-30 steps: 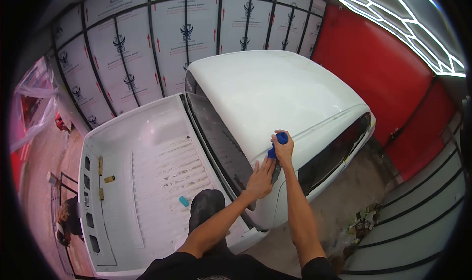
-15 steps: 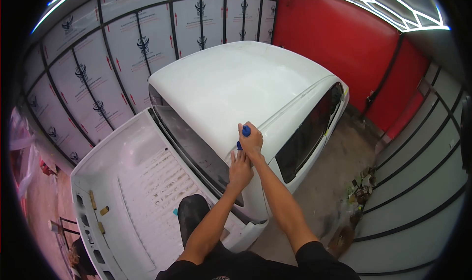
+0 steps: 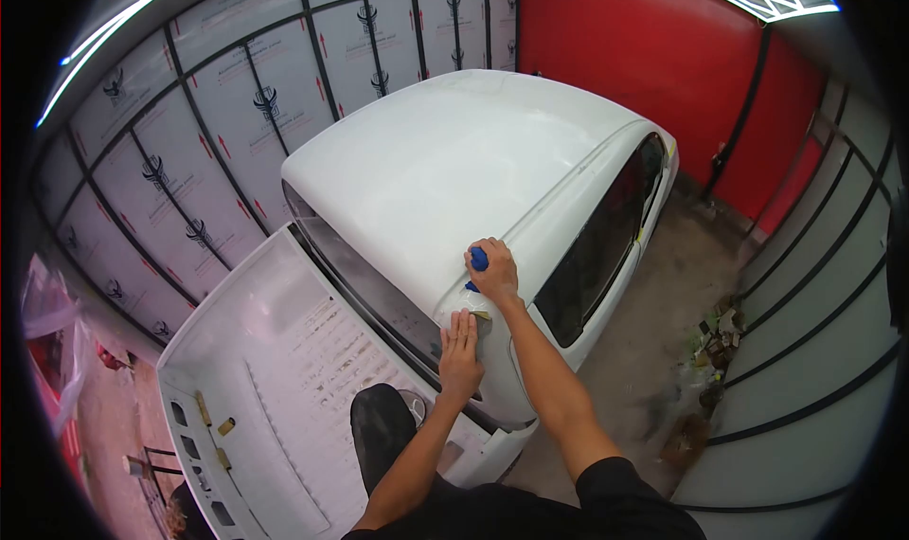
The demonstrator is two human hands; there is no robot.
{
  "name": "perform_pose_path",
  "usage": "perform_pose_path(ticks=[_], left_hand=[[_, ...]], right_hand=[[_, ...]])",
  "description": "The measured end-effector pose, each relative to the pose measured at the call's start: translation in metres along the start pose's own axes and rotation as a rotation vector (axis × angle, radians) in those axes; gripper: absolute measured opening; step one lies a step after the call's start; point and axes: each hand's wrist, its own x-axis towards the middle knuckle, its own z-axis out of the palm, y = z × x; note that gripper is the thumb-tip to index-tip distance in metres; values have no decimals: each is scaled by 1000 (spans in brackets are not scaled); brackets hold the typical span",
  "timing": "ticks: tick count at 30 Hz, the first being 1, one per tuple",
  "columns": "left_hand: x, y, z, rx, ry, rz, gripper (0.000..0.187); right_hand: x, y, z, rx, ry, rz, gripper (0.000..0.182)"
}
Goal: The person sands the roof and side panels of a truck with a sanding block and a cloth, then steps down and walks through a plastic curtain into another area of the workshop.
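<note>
I look down on a white pickup truck; its cab roof (image 3: pixel 454 152) fills the middle of the view. My right hand (image 3: pixel 496 272) grips a small blue tool (image 3: pixel 478 259) pressed against the rear corner of the cab, near the roof edge. My left hand (image 3: pixel 460 343) lies flat, fingers together, on the white corner panel just below, next to a small tan strip (image 3: pixel 480 315). My knee in dark trousers (image 3: pixel 383 417) rests on the truck bed edge.
The white ribbed truck bed (image 3: pixel 284 369) lies at lower left. Dark rear window (image 3: pixel 360 284) and side window (image 3: pixel 606 237) flank the corner. Red wall at the back right, panelled wall behind, debris on the concrete floor (image 3: pixel 710 341) at right.
The view has swung so the truck sits more to the left. My right hand with the blue tool stays on the cab corner; my left hand has slid slightly lower on the panel.
</note>
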Motion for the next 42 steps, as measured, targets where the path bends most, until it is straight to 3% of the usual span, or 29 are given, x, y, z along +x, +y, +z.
perform_pose_path(ticks=[4, 8, 15, 19, 24, 30, 34, 42], left_hand=[[48, 4, -6, -88, 85, 4, 91], [-9, 14, 6, -97, 76, -43, 92], [42, 18, -3, -63, 132, -57, 88], [-15, 21, 7, -66, 39, -47, 89], [47, 21, -13, -53, 95, -36, 87], [-24, 13, 16, -36, 26, -63, 91], [28, 8, 2, -63, 128, -17, 93], [-7, 6, 10, -134, 161, -45, 94]], right_hand=[[1, 5, 4, 19, 31, -4, 16], [11, 0, 1, 21, -16, 119, 17], [5, -4, -2, 56, 20, 115, 17], [8, 1, -2, 59, 27, 74, 16], [3, -2, 0, 102, 40, 80, 17], [5, -3, -3, 55, 24, 99, 16], [4, -2, 0, 84, 47, 107, 17], [6, 0, -2, 71, 6, 147, 17]])
